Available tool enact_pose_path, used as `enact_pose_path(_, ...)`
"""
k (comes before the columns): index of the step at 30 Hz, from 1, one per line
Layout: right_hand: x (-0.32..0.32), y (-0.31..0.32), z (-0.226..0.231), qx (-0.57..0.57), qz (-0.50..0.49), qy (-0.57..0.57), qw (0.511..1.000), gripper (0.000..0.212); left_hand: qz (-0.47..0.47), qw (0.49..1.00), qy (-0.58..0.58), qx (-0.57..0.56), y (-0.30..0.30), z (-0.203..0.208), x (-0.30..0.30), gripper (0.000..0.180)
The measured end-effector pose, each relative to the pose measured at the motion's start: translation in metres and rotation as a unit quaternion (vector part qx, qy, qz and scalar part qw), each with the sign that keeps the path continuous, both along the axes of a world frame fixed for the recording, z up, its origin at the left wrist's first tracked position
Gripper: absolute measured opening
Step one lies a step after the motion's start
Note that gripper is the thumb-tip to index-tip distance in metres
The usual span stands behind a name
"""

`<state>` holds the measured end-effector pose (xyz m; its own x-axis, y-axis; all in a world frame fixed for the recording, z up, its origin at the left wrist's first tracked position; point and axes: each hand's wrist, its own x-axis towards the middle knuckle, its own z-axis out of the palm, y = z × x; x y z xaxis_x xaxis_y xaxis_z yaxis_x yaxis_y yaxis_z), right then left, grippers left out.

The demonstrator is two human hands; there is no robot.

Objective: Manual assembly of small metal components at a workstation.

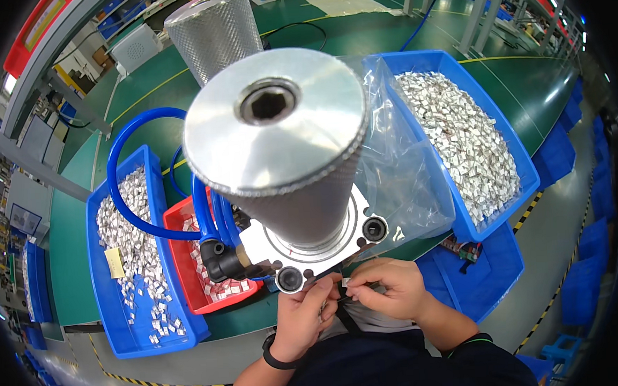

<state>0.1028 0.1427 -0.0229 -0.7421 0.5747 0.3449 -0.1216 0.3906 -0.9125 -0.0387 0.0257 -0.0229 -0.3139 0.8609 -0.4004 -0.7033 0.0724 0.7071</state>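
Observation:
Close together at the near edge of the machine's square metal plate [258, 245], both my hands work at chest height. A tiny white piece [346, 282] sits pinched in the fingertips of my right hand [392, 286]; its exact kind is too small to tell. Beside it, with fingers curled and thumb pressed in, is my left hand [303, 318], which wears a black wristband [278, 355]. What those fingers grip, if anything, is hidden. Above them rises a large knurled metal cylinder [278, 145] with a hex socket on top. The machine's lower part cannot be seen under the plate.
Blue hose [114, 176] loops left of the cylinder. Bins of small white parts flank the machine: a blue bin [104, 301] and a red bin [186, 283] leftward, a larger blue bin [528, 171] beside a clear plastic bag [406, 181] rightward. A second knurled cylinder [213, 34] stands behind.

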Motion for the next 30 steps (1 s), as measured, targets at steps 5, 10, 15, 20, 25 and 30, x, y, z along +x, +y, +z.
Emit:
enact_pose_path(5, -0.007, 0.006, -0.008, -0.093, 0.002, -0.014, 0.996, 0.013, 0.007, 0.998, 0.069, -0.004, -0.001, -0.014, -0.004, 0.019)
enact_pose_path(10, -0.013, 0.013, -0.015, -0.167, 0.011, -0.013, 0.986, 0.013, 0.016, 0.996, 0.091, -0.009, 0.000, -0.020, -0.008, 0.019)
enact_pose_path(15, -0.014, 0.017, -0.017, -0.196, 0.015, 0.001, 0.980, 0.015, 0.020, 0.996, 0.084, -0.020, 0.004, -0.023, -0.008, 0.020)
enact_pose_path(20, -0.012, 0.018, -0.017, -0.197, 0.013, -0.004, 0.980, 0.016, 0.028, 0.995, 0.095, -0.015, 0.007, -0.023, -0.006, 0.020)
enact_pose_path(25, -0.009, 0.019, -0.016, -0.205, 0.016, -0.001, 0.979, 0.016, 0.027, 0.995, 0.090, -0.012, 0.006, -0.021, -0.003, 0.019)
enact_pose_path(30, -0.007, 0.020, -0.015, -0.192, 0.024, 0.005, 0.981, 0.016, 0.027, 0.996, 0.086, 0.002, 0.007, -0.017, -0.002, 0.017)
